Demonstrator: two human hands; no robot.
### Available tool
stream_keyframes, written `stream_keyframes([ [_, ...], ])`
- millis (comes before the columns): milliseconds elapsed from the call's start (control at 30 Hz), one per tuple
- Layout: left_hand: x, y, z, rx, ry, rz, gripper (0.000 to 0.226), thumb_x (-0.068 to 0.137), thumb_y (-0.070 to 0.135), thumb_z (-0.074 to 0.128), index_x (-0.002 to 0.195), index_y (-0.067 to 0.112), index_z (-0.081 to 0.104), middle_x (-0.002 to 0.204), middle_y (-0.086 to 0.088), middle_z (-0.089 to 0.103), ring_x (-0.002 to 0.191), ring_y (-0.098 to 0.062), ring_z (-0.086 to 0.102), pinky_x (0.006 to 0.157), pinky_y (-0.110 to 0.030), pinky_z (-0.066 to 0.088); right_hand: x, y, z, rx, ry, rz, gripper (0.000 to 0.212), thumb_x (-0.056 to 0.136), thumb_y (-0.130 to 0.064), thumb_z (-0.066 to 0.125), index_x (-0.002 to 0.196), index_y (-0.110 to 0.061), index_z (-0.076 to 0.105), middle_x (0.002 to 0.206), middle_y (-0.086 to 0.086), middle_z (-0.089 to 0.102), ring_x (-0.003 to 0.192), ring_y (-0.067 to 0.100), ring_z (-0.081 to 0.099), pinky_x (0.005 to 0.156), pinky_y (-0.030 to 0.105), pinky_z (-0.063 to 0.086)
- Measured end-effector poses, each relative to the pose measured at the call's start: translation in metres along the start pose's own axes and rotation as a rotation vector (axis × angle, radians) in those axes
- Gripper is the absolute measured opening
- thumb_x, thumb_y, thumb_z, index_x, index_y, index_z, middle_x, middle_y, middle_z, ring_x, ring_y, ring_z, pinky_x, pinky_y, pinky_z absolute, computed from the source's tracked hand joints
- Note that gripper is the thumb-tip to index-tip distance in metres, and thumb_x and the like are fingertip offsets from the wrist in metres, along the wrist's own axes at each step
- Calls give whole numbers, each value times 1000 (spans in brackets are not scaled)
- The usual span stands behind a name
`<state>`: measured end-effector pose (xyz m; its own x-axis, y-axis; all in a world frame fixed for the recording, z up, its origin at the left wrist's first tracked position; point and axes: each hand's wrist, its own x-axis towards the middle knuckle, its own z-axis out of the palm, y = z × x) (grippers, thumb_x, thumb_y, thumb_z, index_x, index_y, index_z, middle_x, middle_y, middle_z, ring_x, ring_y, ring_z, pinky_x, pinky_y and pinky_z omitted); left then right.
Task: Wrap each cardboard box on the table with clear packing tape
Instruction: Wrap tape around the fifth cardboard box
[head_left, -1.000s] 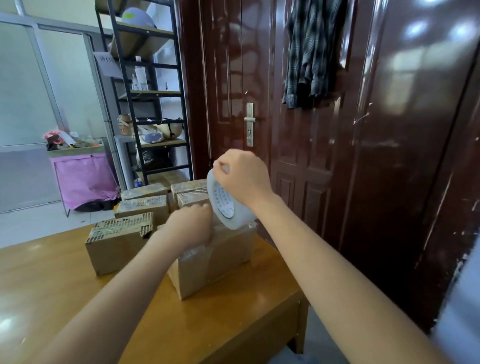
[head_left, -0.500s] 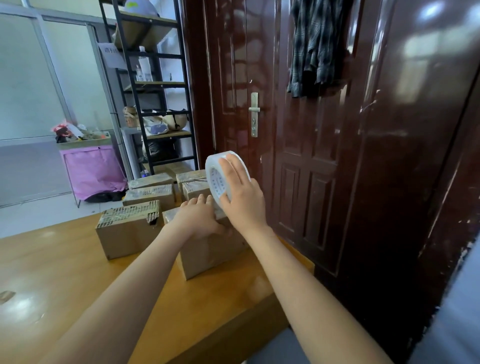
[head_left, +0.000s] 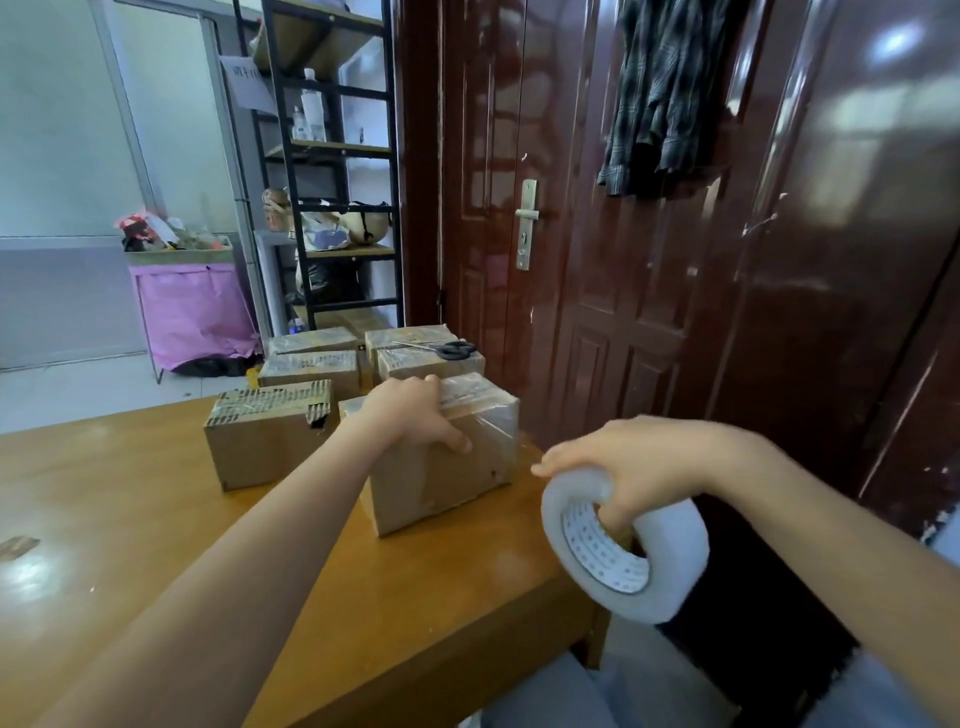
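On table (head_left: 156, 519): left hand (head_left: 410, 415) grips box (head_left: 447, 467); right hand (head_left: 639, 467) holds tape roll (head_left: 670, 561).

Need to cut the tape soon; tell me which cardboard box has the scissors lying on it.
The back-right box, farthest from the person; black-handled scissors lie on its top.

My left hand (head_left: 415, 415) grips the near box (head_left: 441, 467) on the worktop (head_left: 156, 519); my right hand (head_left: 644, 467) holds the tape roll (head_left: 623, 551) beyond the worktop's edge.
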<state>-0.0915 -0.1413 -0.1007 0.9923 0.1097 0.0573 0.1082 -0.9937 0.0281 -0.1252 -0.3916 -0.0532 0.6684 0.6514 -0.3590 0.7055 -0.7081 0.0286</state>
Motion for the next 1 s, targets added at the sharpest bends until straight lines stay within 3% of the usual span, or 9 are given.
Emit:
stream_keyframes([
  [100,6,2,-18,-92,-80,8,89,69,64,73,135,11,45,122,-7,60,107,-27,57,88,-37,49,-7,8,-8,74,-1,-11,76,85,-25,62,146,-51,24,110,-8,65,50,4,43,47,18,35],
  [267,7,-4,-42,-666,-485,15,39,83,46,68,109,18,62,101,-2,70,88,-18,69,76,-30,55,-3,10,-8,-111,61,16,77,86,-28,59,148,-47,18,151,-14,35,83,10,62,61,26,48],
  [467,4,-27,-31,-815,-625,-118,68,64,58,72,111,11,61,94,-8,74,95,-28,70,87,-37,55,32,4,5,-95,49,7,83,87,-20,57,151,-46,12,159,-24,7,73,9,57,52,21,37],
  [567,2,-37,-26,-862,-628,-141,103,24,68,87,106,10,64,86,-8,75,79,-23,72,77,-33,57,49,-2,5,-106,83,0,79,88,-21,56,152,-42,16,159,-22,12,83,12,59,59,26,44],
  [633,6,-41,-23,-776,-544,-121,100,38,70,84,118,14,62,103,-7,73,89,-23,70,85,-35,55,57,-3,2,-86,91,-17,78,88,-22,57,152,-40,17,160,-19,14,86,12,60,69,31,50],
  [733,10,-26,-21,-497,-275,46,49,95,37,57,142,34,43,141,-2,49,120,-21,52,104,-39,41,70,-4,0,-53,120,-28,75,87,-24,56,150,-41,21,156,-12,28,76,6,57,67,33,50],
  [800,6,-8,-20,-239,-143,130,44,101,28,44,144,30,41,146,-4,46,126,-23,49,107,-42,39,77,-4,1,-44,160,-44,74,84,-27,56,149,-42,23,151,-7,38,86,14,61,67,37,53],
  [933,-7,19,-3,73,-277,27,101,83,75,44,156,17,4,162,-13,-1,150,-30,0,113,-68,1,70,-2,13,55,276,-58,81,83,-27,61,152,-35,18,156,-11,22,111,19,53,66,30,50],
  [1000,-12,23,5,123,-274,-9,121,73,80,53,154,17,-13,161,-12,-15,149,-32,-11,112,-70,0,60,-2,30,110,358,-35,90,82,-25,63,153,-35,8,156,-16,6,118,22,45,73,32,52],
])
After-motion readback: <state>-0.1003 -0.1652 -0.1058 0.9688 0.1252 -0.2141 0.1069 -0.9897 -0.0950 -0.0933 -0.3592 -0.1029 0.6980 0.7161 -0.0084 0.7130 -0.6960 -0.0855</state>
